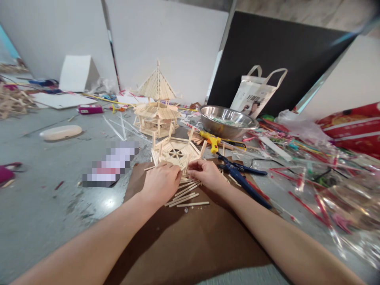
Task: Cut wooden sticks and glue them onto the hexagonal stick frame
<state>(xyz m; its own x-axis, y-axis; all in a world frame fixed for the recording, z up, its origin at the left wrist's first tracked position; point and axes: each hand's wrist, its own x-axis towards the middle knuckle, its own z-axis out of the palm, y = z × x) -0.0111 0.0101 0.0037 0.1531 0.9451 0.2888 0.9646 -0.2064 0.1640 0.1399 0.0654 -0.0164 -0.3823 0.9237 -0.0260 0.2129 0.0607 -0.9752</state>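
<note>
A small hexagonal frame of wooden sticks (175, 151) stands at the far edge of a brown cardboard sheet (190, 241). My left hand (160, 182) rests against its near side with the fingers curled onto the sticks. My right hand (205, 173) pinches a thin wooden stick at the frame's near right corner. Several loose wooden sticks (187, 196) lie on the cardboard between and under my hands. A finished stick pagoda (156, 103) stands behind the frame.
A yellow glue gun (211, 141) and blue pliers (242, 174) lie right of the frame. A steel bowl (227, 120), a white tote bag (257, 92), a red bag (353, 122) and scattered plastic wrappers (320, 174) fill the right side. A white oval object (61, 132) lies left.
</note>
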